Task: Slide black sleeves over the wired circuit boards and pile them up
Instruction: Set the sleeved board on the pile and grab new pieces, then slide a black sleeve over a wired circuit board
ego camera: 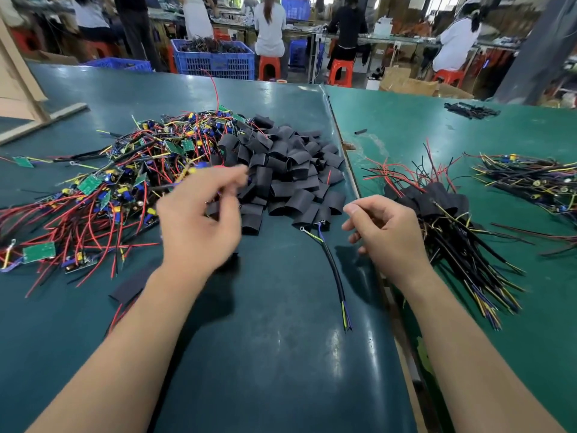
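**Small finished pile, large heap left**

Head view: bare wired circuit boards lay heaped at left, beside loose black sleeves. Far fewer sleeved boards were stacked at right. The blurred left hand reached among the sleeves, grip unclear; the right hand hung loosely curled, empty.

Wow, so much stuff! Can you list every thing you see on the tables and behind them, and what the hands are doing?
circuit boards: many, green with red wires, tangled heap, left
black sleeves: many, black, pile, centre
sleeved boards: a pile, black, right of seam
loose cable: one, black, between the hands
wire bundle: one, black and yellow, far right
tables: two, green
crates: blue, behind
stools: orange, behind
left hand: blurred, fingers curled near the sleeves
right hand: loosely curled, holds nothing
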A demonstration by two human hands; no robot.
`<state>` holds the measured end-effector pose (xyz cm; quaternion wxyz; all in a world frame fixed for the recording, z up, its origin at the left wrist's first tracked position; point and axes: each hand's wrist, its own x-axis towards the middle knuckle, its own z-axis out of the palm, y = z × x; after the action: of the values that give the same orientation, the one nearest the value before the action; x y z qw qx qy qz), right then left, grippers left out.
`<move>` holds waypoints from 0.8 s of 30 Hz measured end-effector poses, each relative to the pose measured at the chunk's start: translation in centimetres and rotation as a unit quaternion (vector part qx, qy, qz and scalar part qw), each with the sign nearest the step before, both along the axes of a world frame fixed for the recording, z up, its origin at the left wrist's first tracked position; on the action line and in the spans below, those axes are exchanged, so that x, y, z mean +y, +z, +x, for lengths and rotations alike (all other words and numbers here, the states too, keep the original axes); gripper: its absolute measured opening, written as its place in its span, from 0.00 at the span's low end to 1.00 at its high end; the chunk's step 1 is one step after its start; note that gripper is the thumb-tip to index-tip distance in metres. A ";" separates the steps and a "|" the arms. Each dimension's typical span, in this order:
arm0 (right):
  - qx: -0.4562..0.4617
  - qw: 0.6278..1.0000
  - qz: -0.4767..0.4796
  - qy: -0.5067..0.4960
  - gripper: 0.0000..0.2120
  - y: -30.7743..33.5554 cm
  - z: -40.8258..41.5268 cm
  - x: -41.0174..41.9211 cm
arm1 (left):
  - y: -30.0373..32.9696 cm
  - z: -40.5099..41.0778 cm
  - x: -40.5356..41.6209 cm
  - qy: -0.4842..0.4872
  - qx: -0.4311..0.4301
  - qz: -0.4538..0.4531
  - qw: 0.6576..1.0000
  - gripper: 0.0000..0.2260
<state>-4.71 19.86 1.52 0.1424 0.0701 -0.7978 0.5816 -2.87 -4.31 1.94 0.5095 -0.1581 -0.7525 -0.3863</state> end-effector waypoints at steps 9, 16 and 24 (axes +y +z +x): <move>0.035 0.969 0.115 0.218 0.26 -0.1 0.6 -1.4 | -0.5 2.6 7.5 -0.257 0.000 -0.190 0.948 0.18; 0.046 0.986 -0.080 0.140 0.12 0.7 0.5 -1.1 | -0.6 2.1 7.6 -0.260 0.015 -0.176 0.949 0.24; -0.055 0.914 -0.374 0.145 0.08 2.0 0.5 -0.1 | -2.3 -0.9 2.6 0.086 -0.267 -0.181 0.943 0.13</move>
<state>-4.17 19.75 3.50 0.0283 0.0950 -0.5096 0.8547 -3.77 -1.69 -0.31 0.2838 -0.0735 -0.9289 -0.2265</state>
